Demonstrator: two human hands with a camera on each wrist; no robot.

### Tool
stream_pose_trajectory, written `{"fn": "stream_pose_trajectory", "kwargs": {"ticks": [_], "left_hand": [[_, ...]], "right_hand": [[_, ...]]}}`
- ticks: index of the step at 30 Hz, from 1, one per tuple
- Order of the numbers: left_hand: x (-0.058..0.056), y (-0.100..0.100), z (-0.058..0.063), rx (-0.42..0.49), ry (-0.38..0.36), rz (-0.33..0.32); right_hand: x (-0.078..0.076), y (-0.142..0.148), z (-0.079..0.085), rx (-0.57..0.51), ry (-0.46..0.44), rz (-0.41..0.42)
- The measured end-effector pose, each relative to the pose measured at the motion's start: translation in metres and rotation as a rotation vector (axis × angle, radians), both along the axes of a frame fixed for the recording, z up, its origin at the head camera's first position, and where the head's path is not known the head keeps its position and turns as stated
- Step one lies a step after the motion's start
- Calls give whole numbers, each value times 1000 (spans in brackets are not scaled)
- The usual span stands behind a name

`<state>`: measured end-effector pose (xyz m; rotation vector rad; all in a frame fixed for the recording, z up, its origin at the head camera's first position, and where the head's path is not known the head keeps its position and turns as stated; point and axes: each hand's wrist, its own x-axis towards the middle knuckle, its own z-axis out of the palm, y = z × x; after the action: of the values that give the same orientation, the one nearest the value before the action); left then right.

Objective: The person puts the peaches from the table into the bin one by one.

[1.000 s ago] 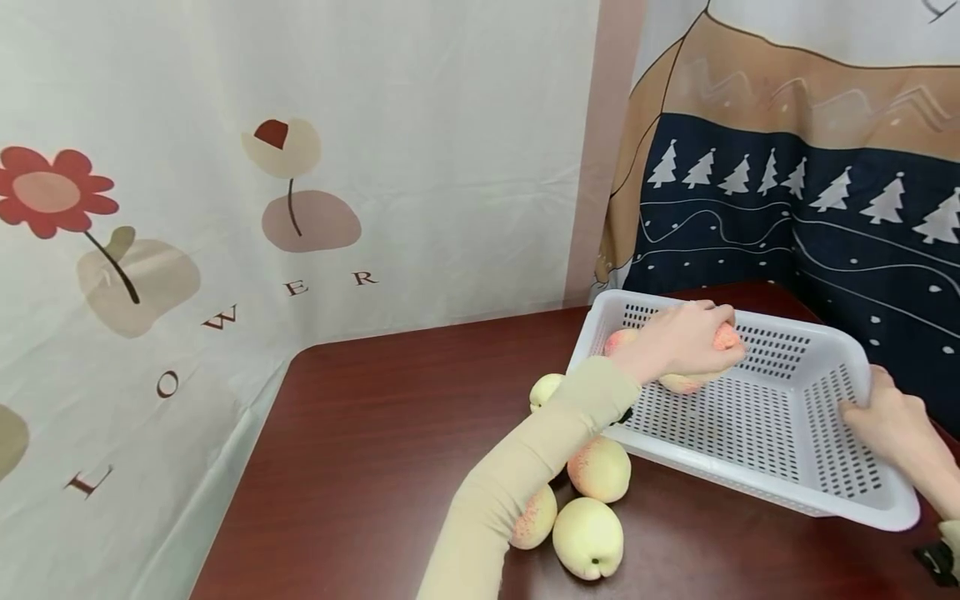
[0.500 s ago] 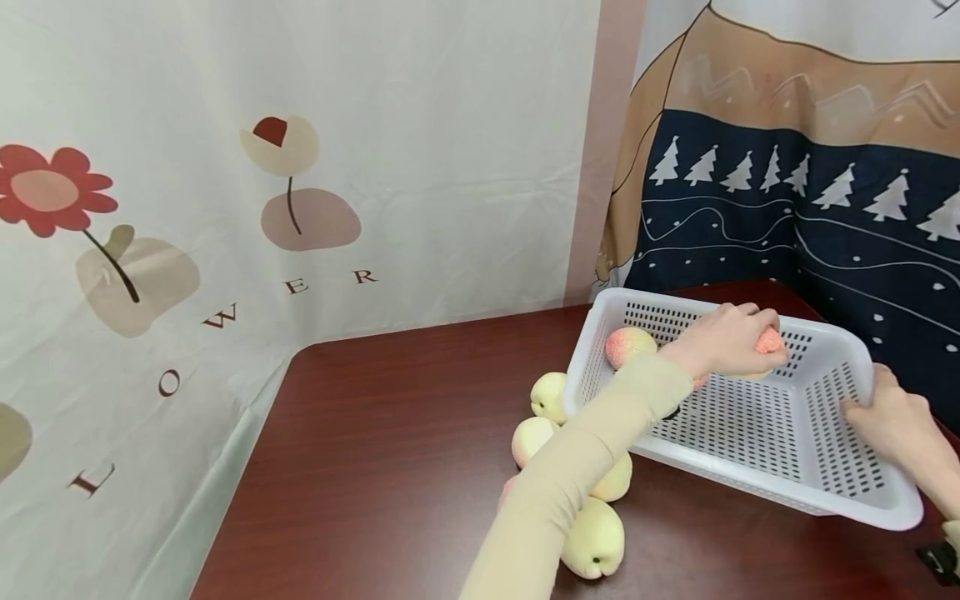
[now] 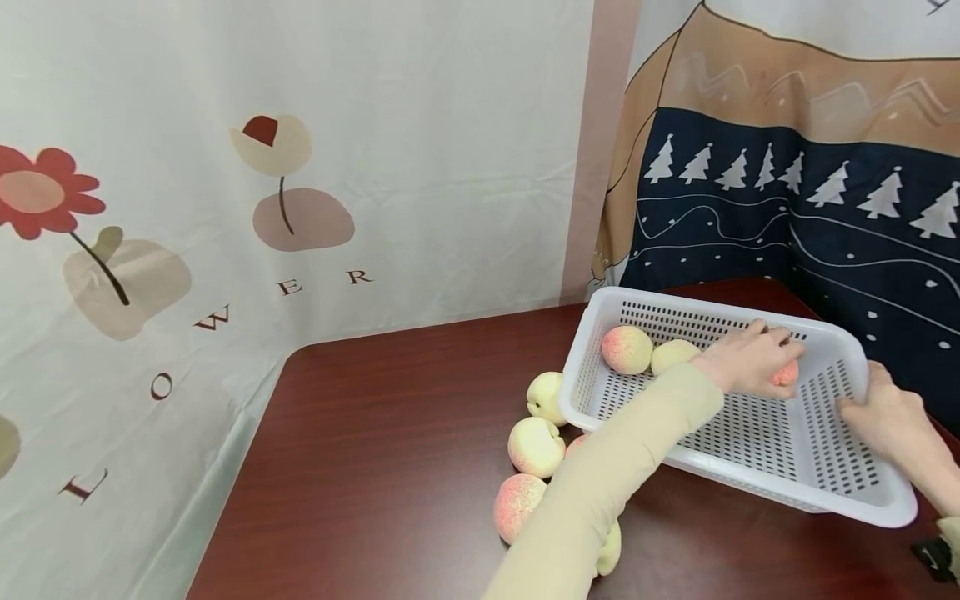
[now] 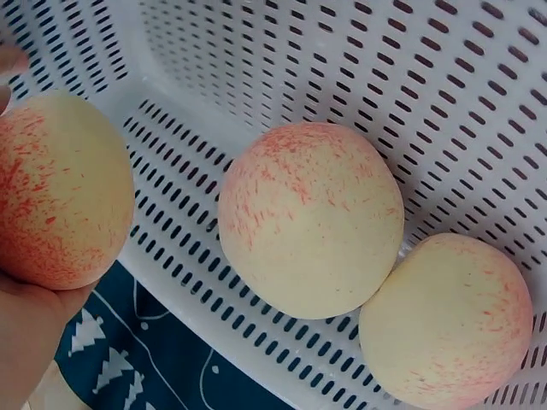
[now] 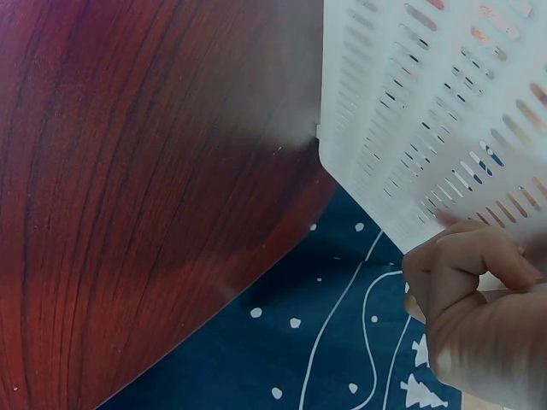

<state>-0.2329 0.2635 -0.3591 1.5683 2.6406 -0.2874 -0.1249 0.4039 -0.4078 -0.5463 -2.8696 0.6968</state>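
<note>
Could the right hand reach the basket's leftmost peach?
Probably not: the right hand grips the basket, and the left hand, holding another peach, lies between it and the leftmost peach.

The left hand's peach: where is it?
In the head view's right half, the held peach shows against the white basket, between two other peaches and the right hand.

The peach (image 4: 68, 192) in my left hand (image 3: 750, 360) is creamy yellow, flecked with coral red. My basket (image 3: 757, 437) is whitish, with a slotted pattern. My sleeve (image 3: 600, 487) is plain pale yellow, and the table (image 3: 390, 433) reddish brown with dark grain. White trees (image 3: 828, 187) pattern the navy cloth (image 3: 720, 229), and a red flower (image 3: 33, 192) with a pinkish centre marks the off-white curtain (image 3: 450, 108).
</note>
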Motion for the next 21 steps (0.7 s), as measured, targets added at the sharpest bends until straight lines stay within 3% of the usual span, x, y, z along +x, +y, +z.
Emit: {"fn": "stream_pose_trajectory", "kwargs": {"ticks": [7,10,14,18,21], "left_hand": [[3,2,-15,-97,60,-28],[1,0,-23,-132,51,-20],[-1,-1,-28,-111,54,2],[-3,-4,-30,-82,103,37],[-5,-7,-29,-82,89,65]], "right_hand": [[0,-1,-1,2,-4,-9],[0,-2,-1,0,-12,-12],[0,-2,0,-3,-20,-6],[1,-3,2,-10,-28,-6],[2,-3,3,-10,-31,-11]]}}
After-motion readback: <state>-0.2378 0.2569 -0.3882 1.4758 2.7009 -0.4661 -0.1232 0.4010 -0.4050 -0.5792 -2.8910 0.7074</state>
